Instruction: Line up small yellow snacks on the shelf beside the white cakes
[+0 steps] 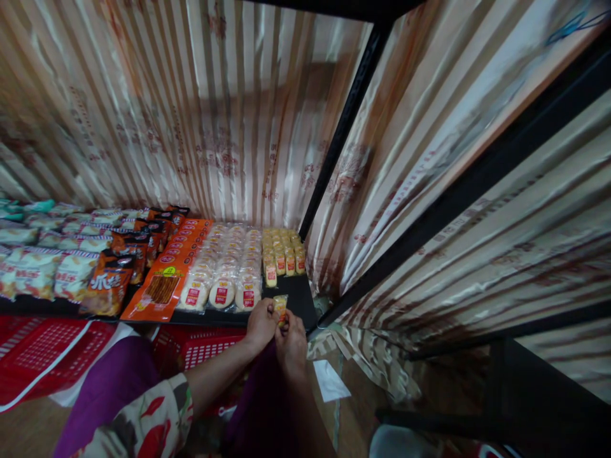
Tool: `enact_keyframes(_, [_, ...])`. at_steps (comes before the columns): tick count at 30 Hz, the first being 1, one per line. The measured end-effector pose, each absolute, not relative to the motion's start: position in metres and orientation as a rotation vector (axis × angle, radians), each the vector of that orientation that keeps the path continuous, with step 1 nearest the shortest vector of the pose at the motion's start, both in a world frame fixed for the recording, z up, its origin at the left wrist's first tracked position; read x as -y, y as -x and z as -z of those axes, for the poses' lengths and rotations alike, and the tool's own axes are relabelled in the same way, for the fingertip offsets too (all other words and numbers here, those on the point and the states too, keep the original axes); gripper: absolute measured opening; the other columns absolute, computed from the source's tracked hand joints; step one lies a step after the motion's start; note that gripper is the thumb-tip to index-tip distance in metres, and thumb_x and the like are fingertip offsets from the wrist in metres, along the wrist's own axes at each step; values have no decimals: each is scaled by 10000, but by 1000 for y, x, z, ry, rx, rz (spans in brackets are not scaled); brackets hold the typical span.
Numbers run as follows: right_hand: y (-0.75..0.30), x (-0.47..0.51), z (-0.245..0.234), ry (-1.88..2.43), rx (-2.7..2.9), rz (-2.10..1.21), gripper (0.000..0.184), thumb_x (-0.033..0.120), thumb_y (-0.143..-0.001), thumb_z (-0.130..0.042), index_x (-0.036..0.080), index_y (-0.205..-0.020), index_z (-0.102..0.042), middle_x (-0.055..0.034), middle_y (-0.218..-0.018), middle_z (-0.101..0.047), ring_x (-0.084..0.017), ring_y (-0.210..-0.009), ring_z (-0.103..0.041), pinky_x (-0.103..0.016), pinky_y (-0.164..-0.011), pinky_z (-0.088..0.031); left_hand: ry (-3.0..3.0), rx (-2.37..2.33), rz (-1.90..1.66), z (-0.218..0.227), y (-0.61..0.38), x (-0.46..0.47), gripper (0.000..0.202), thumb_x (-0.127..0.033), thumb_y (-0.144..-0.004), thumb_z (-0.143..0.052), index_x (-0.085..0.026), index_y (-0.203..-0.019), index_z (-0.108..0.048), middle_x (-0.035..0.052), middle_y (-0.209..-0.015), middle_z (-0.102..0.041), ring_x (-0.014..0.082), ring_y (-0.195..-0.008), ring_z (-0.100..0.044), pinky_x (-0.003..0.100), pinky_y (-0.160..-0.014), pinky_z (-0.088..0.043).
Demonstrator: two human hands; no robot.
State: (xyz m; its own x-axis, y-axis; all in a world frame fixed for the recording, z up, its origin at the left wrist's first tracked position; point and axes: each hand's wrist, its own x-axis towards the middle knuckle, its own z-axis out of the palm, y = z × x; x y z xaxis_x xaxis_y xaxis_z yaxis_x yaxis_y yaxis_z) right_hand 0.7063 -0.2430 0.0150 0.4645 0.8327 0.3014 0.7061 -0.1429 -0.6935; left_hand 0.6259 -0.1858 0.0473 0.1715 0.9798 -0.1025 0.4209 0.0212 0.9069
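Yellow packet (280,303): left hand (261,326), right hand (291,341) both clamped on it; long axis near upright in view. Clear wrappers (200,264) hold round biscuits (228,285).

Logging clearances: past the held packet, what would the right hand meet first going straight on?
Probably the rows of small yellow packets on the black shelf, though depth is unclear.
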Motion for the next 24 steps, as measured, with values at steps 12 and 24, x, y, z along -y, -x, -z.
enact_keyframes(12, [-714,228,-11,1943,1315,-79,356,275,-795,-447,106,-1082,-573,-131,-917,-610,-264,-864,-537,-367,-803,-438,-1628,-1433,-725,-64,-634,181,116,-97,-777,-512,-165,-833,-587,10,-801,-595,103,-706,-559,198,-666,-423])
enact_keyframes(24, [-729,204,1,1883,1222,-46,429,360,-805,-472,109,-1142,-558,-141,-954,-628,-254,-856,-566,-374,-807,-447,-1532,-1346,-842,-48,-645,177,284,-68,-781,-464,-123,-1035,-580,113,-1047,-623,150,-933,-609,252,-841,-479])
